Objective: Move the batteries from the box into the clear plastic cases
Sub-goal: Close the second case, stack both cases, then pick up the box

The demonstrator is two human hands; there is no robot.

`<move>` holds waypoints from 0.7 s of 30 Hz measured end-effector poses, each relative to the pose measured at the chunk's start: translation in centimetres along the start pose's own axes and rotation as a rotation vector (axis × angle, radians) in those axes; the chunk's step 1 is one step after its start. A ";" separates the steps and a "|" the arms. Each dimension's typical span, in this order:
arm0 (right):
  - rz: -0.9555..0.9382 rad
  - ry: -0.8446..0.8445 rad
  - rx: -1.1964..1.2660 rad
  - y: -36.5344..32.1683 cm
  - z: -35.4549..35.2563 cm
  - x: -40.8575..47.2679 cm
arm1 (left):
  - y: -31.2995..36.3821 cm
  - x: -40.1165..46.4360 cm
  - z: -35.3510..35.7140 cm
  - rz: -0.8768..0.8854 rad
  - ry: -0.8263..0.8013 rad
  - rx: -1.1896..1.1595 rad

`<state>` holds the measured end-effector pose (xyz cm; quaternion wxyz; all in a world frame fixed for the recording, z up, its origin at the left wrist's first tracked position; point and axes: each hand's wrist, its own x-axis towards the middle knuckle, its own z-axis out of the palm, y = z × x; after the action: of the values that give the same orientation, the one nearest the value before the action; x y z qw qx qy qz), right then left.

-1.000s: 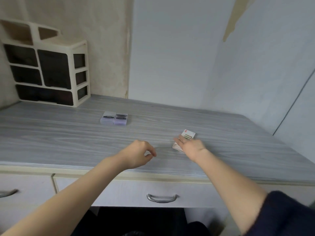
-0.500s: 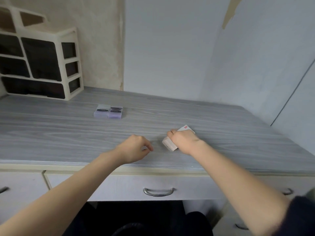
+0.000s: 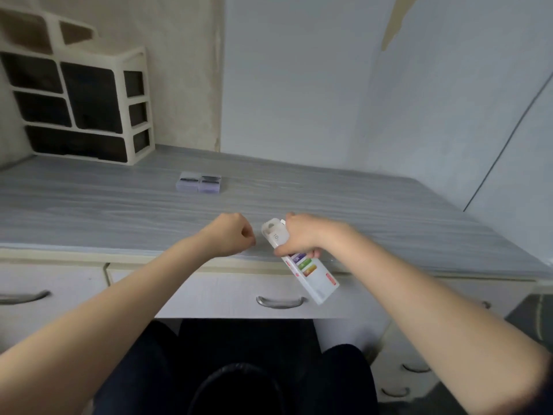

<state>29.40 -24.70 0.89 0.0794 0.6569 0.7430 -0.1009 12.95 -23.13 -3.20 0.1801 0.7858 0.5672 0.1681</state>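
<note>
Now right hand (image 3: 302, 235) grip clasps battery box (image 3: 300, 262) mid-length, tilted; left hand (image 3: 230, 235) grip clenched, holding nothing, just beside.

The white battery box (image 3: 302, 262) with coloured stripes on its face is held tilted above the desk's front edge, hang-tab end up and away. Two clear plastic cases (image 3: 199, 182) lie side by side farther back on the grey desktop.
</note>
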 end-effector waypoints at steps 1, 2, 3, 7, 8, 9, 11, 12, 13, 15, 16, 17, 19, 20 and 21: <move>0.016 -0.047 0.040 -0.6 0.5 -0.5 | -0.1 -0.7 0.2 -0.011 -0.044 -0.014; 0.022 -0.088 0.057 -1.2 0.9 -0.9 | 0.0 -1.3 0.4 -0.023 -0.102 -0.027; 0.019 -0.120 0.055 -1.6 1.3 -1.5 | 0.0 -1.9 0.7 -0.037 -0.166 -0.036; -0.018 -0.187 0.085 -3.2 3.3 -2.6 | -0.3 -3.9 2.0 -0.076 -0.348 -0.009; -0.010 -0.199 0.089 -3.4 4.2 -2.3 | -0.6 -4.3 2.4 -0.089 -0.364 0.002; 0.003 -0.208 0.092 -3.6 5.0 -2.1 | -0.8 -4.6 2.8 -0.101 -0.373 0.009; 0.017 -0.233 0.117 -3.9 7.2 -1.3 | -1.5 -5.2 4.0 -0.123 -0.391 0.012; 0.021 -0.252 0.135 -4.1 8.2 -0.9 | -1.7 -5.5 4.5 -0.134 -0.407 0.014; 0.030 -0.283 0.161 -4.3 9.4 -0.7 | -2.1 -5.9 5.2 -0.150 -0.428 0.018; 0.059 -0.300 0.221 -4.3 11.3 -0.2 | -2.7 -6.3 6.5 -0.175 -0.456 0.038; 0.074 -0.310 0.256 -4.2 12.5 0.1 | -3.1 -6.5 7.3 -0.193 -0.477 0.039; 0.086 -0.320 0.288 -4.0 13.4 0.2 | -3.4 -6.6 8.0 -0.206 -0.496 0.039; 0.107 -0.356 0.338 -3.8 15.5 0.6 | -4.1 -6.8 9.4 -0.234 -0.543 0.032; 0.108 -0.357 0.347 -3.7 16.5 0.8 | -4.4 -6.9 10.0 -0.240 -0.560 0.033; 0.100 -0.352 0.330 -3.8 17.4 0.8 | -4.6 -6.9 10.5 -0.245 -0.572 0.035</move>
<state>25.30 -28.80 -16.01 0.1041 0.6694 0.6576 -0.3297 11.97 -29.29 -15.07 0.3379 0.7300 0.5868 -0.0928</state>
